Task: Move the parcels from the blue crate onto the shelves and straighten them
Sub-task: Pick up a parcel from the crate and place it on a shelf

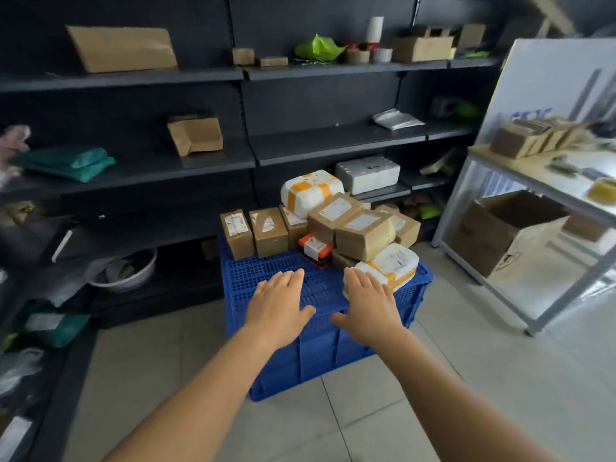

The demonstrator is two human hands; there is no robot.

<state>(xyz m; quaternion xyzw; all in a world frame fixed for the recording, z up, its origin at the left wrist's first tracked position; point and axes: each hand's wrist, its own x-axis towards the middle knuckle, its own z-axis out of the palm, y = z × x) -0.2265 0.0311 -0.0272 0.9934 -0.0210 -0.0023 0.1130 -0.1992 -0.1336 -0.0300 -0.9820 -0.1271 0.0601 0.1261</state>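
Overhead, dark shelves (186,158) flank a pale tiled floor (466,378).

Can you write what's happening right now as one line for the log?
phase: reaching | left hand: open, over blue crate | right hand: open, by white parcel | parcels: on crate

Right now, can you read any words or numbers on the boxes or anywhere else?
None can be read.
Parcels on the blue crate: white labels, such as on the top brown box, print too small and blurred.
White panel on the right: blue lettering, blurred and partly hidden.
Big carton under the table: dark mark, unreadable.
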